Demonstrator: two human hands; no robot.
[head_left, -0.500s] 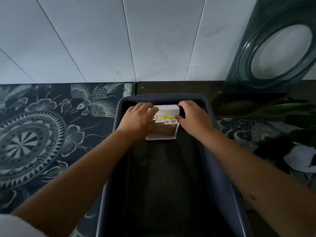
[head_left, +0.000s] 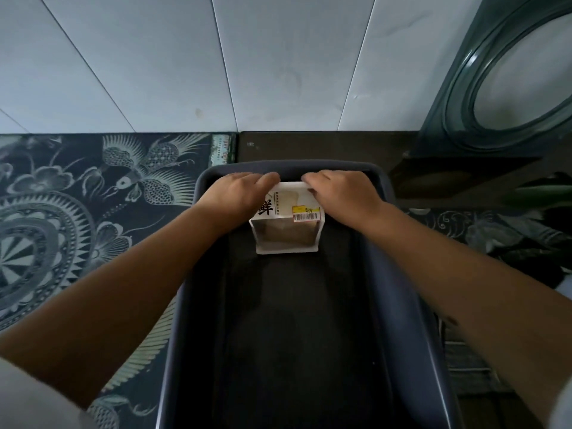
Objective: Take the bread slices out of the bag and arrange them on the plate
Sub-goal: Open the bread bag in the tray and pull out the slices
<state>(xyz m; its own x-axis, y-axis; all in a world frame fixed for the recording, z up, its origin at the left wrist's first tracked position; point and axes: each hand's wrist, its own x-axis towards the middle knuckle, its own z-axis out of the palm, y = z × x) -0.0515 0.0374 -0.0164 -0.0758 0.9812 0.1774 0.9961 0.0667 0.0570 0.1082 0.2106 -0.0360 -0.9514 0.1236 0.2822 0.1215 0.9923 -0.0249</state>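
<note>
Both hands meet at the far end of a long dark tray [head_left: 399, 274], in the upper middle of the frame. Between them stands the bread bag [head_left: 286, 224], a white packet with a clear window low on its front, a black printed character at its left and a yellow-and-white barcode sticker at its right. It rests on the tray's dark floor, close to the far rim.

The left hand [head_left: 238, 191] lies curled over the bag's upper left corner, fingers bent down and pressed on the top edge, thumb side hidden behind the packet. The right hand [head_left: 339, 193] does the same on the upper right corner, its fingers [head_left: 312, 179] folded over the top fold. Both hands grip the bag's top, neither spread wide; the bag's mouth looks closed, though the fingers cover most of it.

The tray sits on a worktop [head_left: 93, 212] covered by a dark cloth printed with pale flowers and birds. At the upper right of the frame leans a round glass lid [head_left: 470, 88] against the pale tiled wall [head_left: 154, 57].
</note>
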